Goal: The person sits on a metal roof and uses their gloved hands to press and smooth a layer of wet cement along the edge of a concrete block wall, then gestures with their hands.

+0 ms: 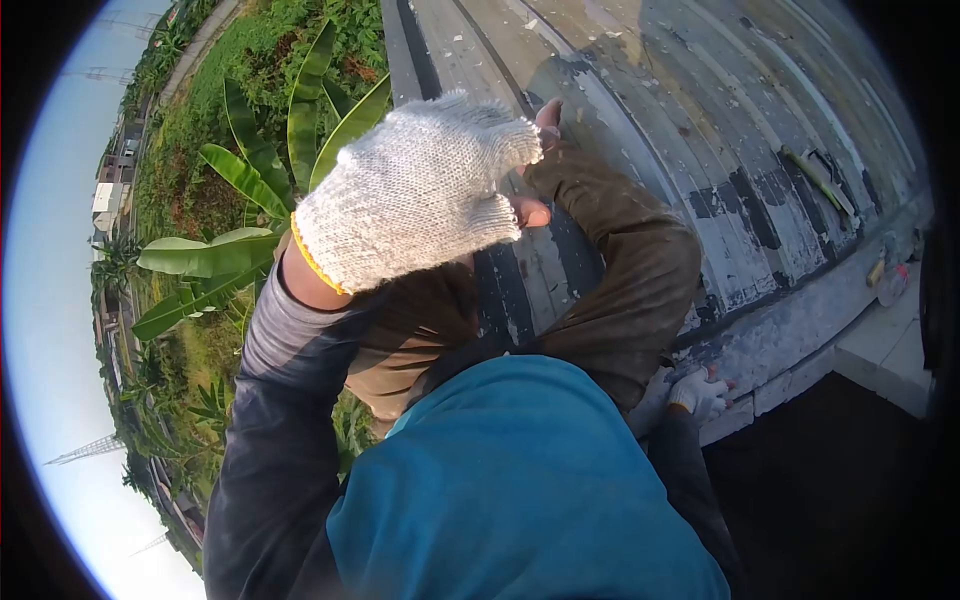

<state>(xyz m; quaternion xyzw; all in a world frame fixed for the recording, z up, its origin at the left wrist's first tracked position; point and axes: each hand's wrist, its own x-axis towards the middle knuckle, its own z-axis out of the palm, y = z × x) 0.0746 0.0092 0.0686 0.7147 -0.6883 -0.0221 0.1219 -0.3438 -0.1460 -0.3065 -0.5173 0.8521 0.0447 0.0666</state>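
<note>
My left hand (415, 190) is raised in front of my body, in a white knitted glove with a yellow cuff. Bare tips of the thumb and forefinger stick out, apart from each other, and nothing shows between them; the remaining fingers are mostly hidden. Behind it are my bent legs in brown trousers (625, 270). Low on the right, my right hand (700, 393), gloved the same way, rests on the pale ledge (775, 335) with its fingers stretched out. No held thing is visible there.
A ribbed metal roof (640, 130) with dark patches and flaking paint spreads ahead and right. On it lies a long greenish strip (815, 180). A clear round item (892, 285) sits on the ledge. Past the roof's left edge are banana leaves (215, 255); a dark drop (810, 480) lies below right.
</note>
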